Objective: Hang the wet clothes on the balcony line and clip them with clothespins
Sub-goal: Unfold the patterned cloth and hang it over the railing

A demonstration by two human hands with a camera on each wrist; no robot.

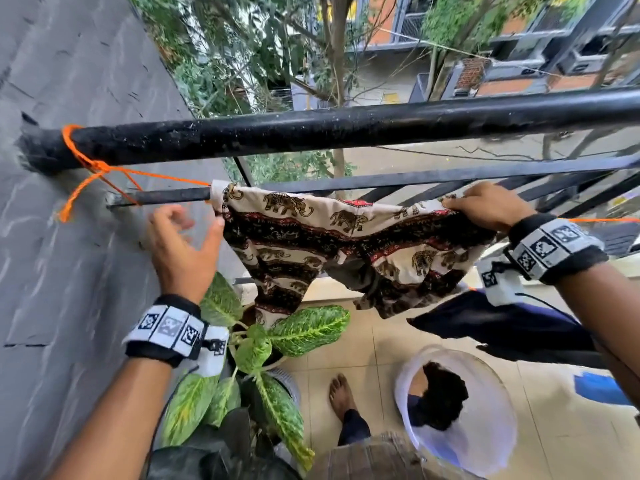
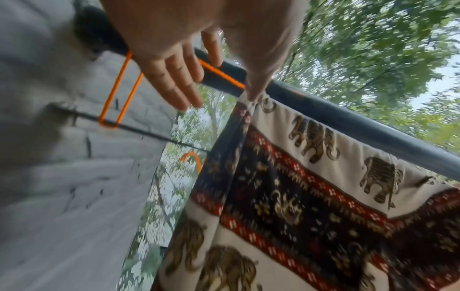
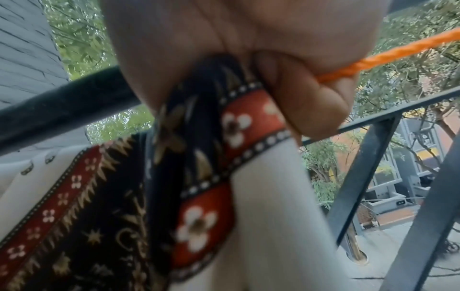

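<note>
Draping step: the right hand (image 1: 485, 206) grips the elephant-print cloth (image 1: 346, 244) on the orange line (image 1: 166, 176); the left hand (image 1: 180, 244), open, seemingly thumb-touching. Next: 1 clothespin, none visible.

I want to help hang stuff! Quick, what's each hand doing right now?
Left hand: open, fingers spread, thumb touching the cream, black and red elephant-print cloth.
Right hand: gripping that cloth's other end against the orange rope line.

Elephant-print cloth (image 1: 346, 237) hangs over the orange line (image 1: 166, 177) below the black railing (image 1: 346, 128). The right hand (image 1: 491, 206) grips its right end; the left hand (image 1: 180, 244), fingers spread, thumb touching its left edge
</note>
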